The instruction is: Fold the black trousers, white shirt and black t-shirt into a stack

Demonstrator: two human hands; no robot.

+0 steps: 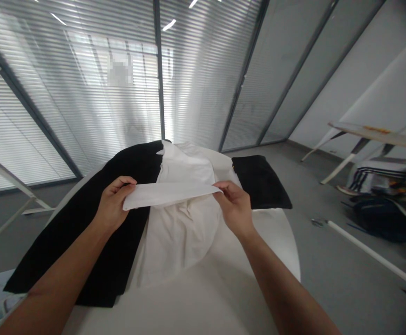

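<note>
A white garment (178,223) lies crumpled on a round white table (280,251). Its edge is pulled up into a flat white band stretched between my two hands. My left hand (114,202) pinches the band's left end, fingers closed on the cloth. My right hand (233,202) pinches the right end the same way. Under and left of the white garment a black garment (94,223) is spread over the table. A folded black cloth (260,181) rests at the table's far right.
Glass walls with closed blinds (84,93) stand behind the table. On the right, a white table (374,132) stands over bags and striped cloth (388,195) on the grey floor. A white pole (374,253) lies on the floor. A white frame (10,186) leans at left.
</note>
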